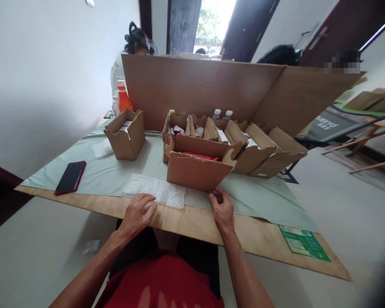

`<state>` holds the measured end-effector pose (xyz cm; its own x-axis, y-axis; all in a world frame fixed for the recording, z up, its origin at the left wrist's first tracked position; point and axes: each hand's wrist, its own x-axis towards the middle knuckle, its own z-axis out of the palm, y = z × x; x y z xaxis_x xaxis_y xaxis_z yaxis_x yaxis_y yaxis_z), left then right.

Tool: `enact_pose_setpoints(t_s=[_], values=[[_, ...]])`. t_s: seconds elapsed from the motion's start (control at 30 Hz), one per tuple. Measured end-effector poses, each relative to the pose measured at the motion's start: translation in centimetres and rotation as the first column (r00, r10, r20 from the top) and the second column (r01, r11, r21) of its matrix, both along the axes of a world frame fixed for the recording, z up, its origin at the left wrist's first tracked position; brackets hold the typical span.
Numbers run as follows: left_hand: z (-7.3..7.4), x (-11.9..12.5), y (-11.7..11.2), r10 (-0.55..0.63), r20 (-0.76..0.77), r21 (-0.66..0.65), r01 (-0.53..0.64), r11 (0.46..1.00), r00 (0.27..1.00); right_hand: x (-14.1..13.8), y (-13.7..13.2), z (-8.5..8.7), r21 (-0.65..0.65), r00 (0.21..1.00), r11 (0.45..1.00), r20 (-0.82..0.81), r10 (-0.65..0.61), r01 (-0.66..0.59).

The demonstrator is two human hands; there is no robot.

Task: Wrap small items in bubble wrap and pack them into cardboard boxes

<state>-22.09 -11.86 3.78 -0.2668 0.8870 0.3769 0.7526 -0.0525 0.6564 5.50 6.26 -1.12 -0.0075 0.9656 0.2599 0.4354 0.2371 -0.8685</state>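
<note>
My left hand point(139, 211) lies on the table's front edge, fingers loosely bent and apart, holding nothing. Its fingertips are at the left part of a flat piece of bubble wrap point(160, 191). My right hand point(223, 209) rests on the edge further right, loosely curled with nothing visible in it. Its fingertips are close to the lower right corner of a low brown cardboard box point(195, 172); whether they touch it I cannot tell. Something red and flat point(200, 156) shows inside that box.
Behind stands a row of cardboard bins point(256, 149) with small packs. Another box point(128, 139) and a phone point(70, 177) are on the left. An orange bottle point(124, 100) stands near a tall cardboard screen point(192, 83). A green printed sheet point(303, 242) lies right. People sit beyond.
</note>
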Motion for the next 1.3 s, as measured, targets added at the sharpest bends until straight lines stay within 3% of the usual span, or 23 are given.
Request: enact_pose_setpoints(t_s=[0.2, 0.33, 0.5, 0.63, 0.8, 0.93, 1.07, 1.13, 1.23, 1.3], values=[[-0.9, -1.4, -0.8, 0.076, -0.019, -0.013, -0.076, 0.997, 0.997, -0.2, 3.3, 1.5, 0.013, 0.996, 1.0, 0.086, -0.023, 0.022], [-1.1, -4.0, -0.8, 0.157, -0.047, -0.044, -0.159, 0.986, 0.986, 0.0, 4.4, 1.7, 0.017, 0.989, 0.999, 0.144, -0.038, 0.036], [-1.3, -9.2, 0.3, 0.344, -0.119, -0.109, -0.357, 0.928, 0.931, -0.3, 1.0, 1.2, 0.012, 0.97, 1.0, 0.242, 0.021, -0.024], [-2.2, -11.7, 2.1, 0.421, -0.202, -0.178, -0.456, 0.872, 0.884, -3.1, -2.1, 0.9, 0.018, 0.928, 0.985, 0.337, 0.157, -0.173], [-3.7, -10.5, 4.2, 0.368, -0.253, -0.236, -0.425, 0.874, 0.895, -7.9, -2.6, 1.2, -0.005, 0.89, 0.974, 0.405, 0.207, -0.225], [-4.2, -9.2, 4.2, 0.349, -0.238, -0.238, -0.403, 0.884, 0.906, -8.8, -2.8, 1.7, -0.056, 0.885, 0.956, 0.366, 0.289, -0.289], [-3.1, -9.5, 3.6, 0.322, -0.197, -0.248, -0.365, 0.897, 0.926, -7.0, -5.4, 2.2, -0.142, 0.895, 0.923, 0.23, 0.383, -0.358], [-2.2, -10.0, 4.3, 0.286, -0.195, -0.244, -0.329, 0.912, 0.938, -6.2, -7.3, 2.3, -0.221, 0.897, 0.888, 0.094, 0.431, -0.404], [-0.7, -10.5, 7.8, 0.216, -0.223, -0.235, -0.267, 0.935, 0.951, -6.3, -9.7, 2.1, -0.303, 0.856, 0.807, -0.06, 0.514, -0.506], [-0.1, -10.4, 10.7, 0.191, -0.245, -0.233, -0.249, 0.94, 0.951, -7.0, -10.5, 2.1, -0.304, 0.819, 0.772, -0.054, 0.571, -0.558]])
